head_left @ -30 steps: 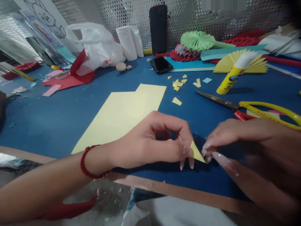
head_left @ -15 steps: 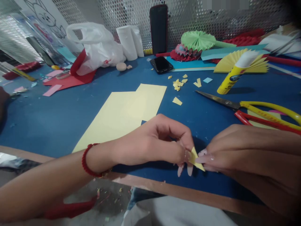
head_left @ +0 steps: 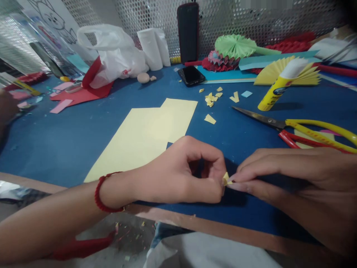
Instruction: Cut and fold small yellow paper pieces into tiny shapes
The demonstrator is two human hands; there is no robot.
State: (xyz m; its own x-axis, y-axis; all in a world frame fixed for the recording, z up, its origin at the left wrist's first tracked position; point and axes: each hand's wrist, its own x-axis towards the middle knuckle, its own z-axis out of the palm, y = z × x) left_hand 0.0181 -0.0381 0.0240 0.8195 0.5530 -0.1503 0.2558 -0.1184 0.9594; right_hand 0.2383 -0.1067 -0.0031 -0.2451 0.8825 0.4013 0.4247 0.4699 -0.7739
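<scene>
Rising beyond the hands (head_left: 181, 175), perforated metal (head_left: 156, 15) backs the blue tabletop (head_left: 69, 137).

Low passage over the flat yellow sheet (head_left: 139, 136); 2 obstacles beyond the right hand (head_left: 292, 176): scissors (head_left: 279, 124) and glue stick (head_left: 275, 95).
</scene>
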